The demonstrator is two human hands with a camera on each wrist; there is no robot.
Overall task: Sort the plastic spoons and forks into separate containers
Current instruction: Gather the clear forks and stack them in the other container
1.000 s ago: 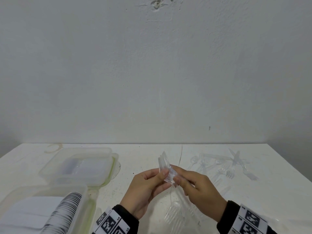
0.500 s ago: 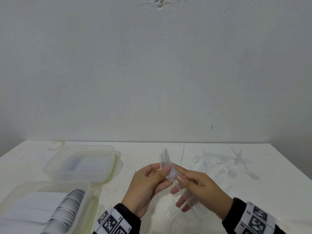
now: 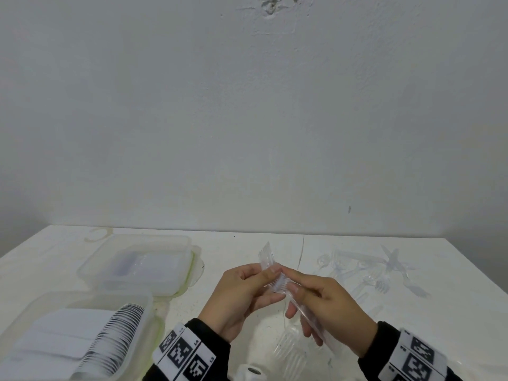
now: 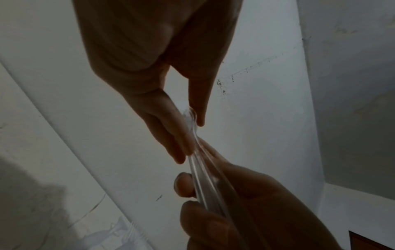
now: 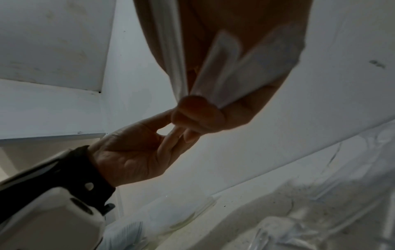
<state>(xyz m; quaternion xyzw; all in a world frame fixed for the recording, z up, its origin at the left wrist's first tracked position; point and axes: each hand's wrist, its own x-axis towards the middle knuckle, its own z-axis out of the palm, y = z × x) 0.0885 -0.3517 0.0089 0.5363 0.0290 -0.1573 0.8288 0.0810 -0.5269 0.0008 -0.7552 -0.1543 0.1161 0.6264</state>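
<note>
- You hold a stack of forks (image 3: pixel 277 281) of clear, glossy plastic, see-through against your fingers.
- The loose cutlery (image 3: pixel 368 273) is the same transparent plastic, with faint glints.
- Both containers (image 3: pixel 176 273) are translucent, smooth plastic; the far one has a yellow-green tint along its rim.
- The worktop (image 3: pixel 453 298) is white and matt, scuffed and stained.
- The wall (image 3: pixel 247 119) is matt painted plaster, uneven and chipped near the top.
- Your sleeves (image 3: pixel 217 350) are black matt cloth.

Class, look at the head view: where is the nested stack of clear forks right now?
The stack of clear forks is held above the table's front centre, between the left hand and right hand, tines pointing toward the wall.
</note>
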